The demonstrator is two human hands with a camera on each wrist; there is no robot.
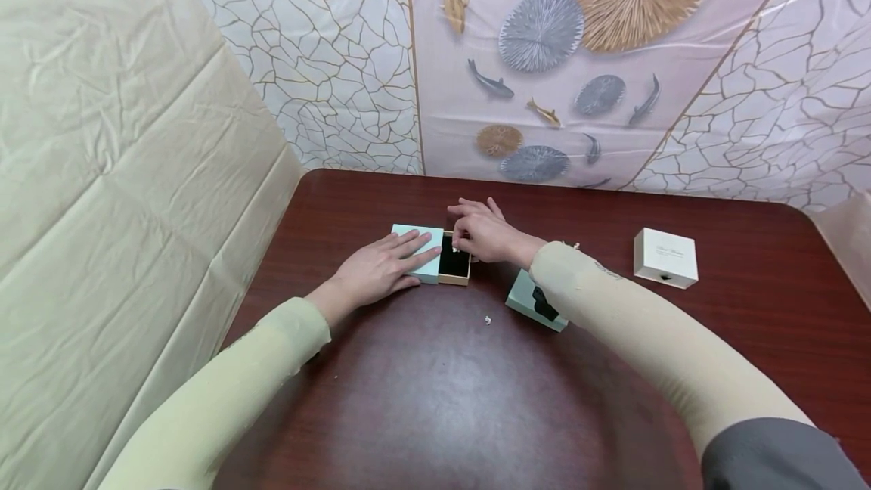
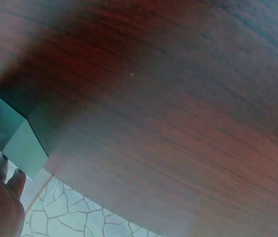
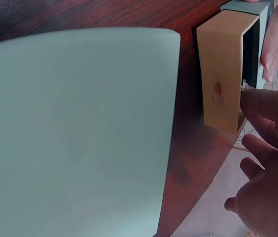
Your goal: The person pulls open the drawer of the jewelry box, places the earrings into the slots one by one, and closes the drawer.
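Tabletop (image 1: 435, 399): right grip (image 1: 490, 237) pinches trinket (image 3: 244, 85)

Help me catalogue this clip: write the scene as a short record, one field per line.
left hand: rests, fingers spread, on the blue box
drawer: partly out of the blue box, black inside
right hand: pinches a small shiny trinket at the drawer's opening
loose piece: small, pale, on the brown table
green box: black ribbon, partly hidden behind the right sleeve
white box: on the table, beyond the right sleeve

Glossy red-brown table (image 1: 435, 414), patterned backdrop (image 1: 340, 44), cream cloth (image 1: 136, 134)
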